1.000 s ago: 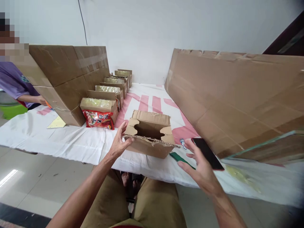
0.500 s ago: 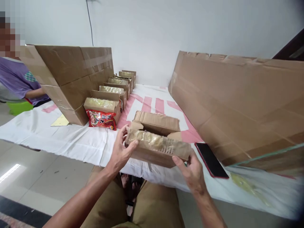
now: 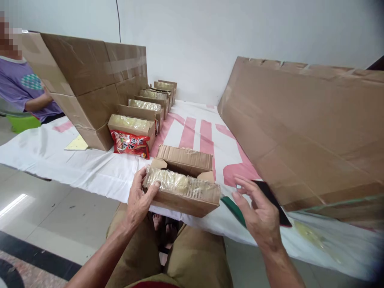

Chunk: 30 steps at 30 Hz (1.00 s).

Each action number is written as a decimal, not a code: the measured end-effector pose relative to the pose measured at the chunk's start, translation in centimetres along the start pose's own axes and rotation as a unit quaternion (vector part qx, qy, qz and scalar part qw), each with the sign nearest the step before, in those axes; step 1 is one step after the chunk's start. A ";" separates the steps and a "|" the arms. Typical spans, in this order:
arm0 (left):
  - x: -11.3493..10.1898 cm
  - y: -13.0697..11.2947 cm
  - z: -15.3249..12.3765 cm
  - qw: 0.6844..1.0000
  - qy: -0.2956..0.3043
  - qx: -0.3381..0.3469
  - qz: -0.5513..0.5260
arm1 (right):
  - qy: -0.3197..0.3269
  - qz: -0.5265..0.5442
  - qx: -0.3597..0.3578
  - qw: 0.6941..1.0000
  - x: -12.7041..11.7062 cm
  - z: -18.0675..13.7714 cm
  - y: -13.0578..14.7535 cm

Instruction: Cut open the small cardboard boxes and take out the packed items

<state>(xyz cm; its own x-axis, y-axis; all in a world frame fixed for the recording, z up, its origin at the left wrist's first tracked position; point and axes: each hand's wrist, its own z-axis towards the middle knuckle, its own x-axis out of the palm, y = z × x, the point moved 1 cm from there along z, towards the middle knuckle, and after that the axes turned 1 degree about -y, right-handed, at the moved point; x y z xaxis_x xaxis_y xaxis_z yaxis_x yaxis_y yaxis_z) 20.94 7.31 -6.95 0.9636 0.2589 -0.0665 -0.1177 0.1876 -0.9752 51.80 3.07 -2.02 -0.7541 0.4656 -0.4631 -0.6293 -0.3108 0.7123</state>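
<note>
A small cardboard box (image 3: 183, 202) with raised flaps lies at the table's front edge, its near flap covered in shiny clear tape. My left hand (image 3: 141, 200) grips its left end, thumb on the taped flap and fingers round the side. My right hand (image 3: 259, 212) is off the box, hovering to its right with fingers apart; I make out nothing held in it. Beneath it lies a dark green flat object (image 3: 235, 210), partly covered by the hand. Behind the same hand is a black phone (image 3: 277, 206) with a red edge, partly hidden.
Stacked cartons (image 3: 93, 72) stand at the left, beside a row of small open boxes (image 3: 145, 105). A red food packet (image 3: 130, 144) leans against the nearest one. A large cardboard sheet (image 3: 303, 128) rises at the right. Another person (image 3: 33, 90) is at far left.
My right hand has let go of the box's right end and moved right, over the green object and near the phone. The box has shifted left in view, with my left hand still on it.
</note>
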 end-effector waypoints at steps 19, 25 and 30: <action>0.5 0.4 -0.4 0.993 -0.010 0.094 0.068 | 0.259 -0.043 -0.080 0.962 8.7 13.8 1.2; 0.4 0.5 -0.6 0.993 -0.014 0.091 0.073 | 0.225 -0.042 -0.140 0.963 7.5 12.2 3.3; 0.8 0.3 -0.4 0.989 -0.021 0.103 0.104 | 0.246 -0.108 -0.211 0.940 6.5 10.3 4.5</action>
<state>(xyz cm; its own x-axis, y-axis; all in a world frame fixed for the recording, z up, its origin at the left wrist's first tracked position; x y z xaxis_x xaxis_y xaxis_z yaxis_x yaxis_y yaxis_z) 21.82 7.16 -7.40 0.9027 0.3509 -0.2489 -0.3639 0.3142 -0.8769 46.02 13.17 3.62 -0.5309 0.1490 -0.8342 -0.7174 -0.6030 0.3488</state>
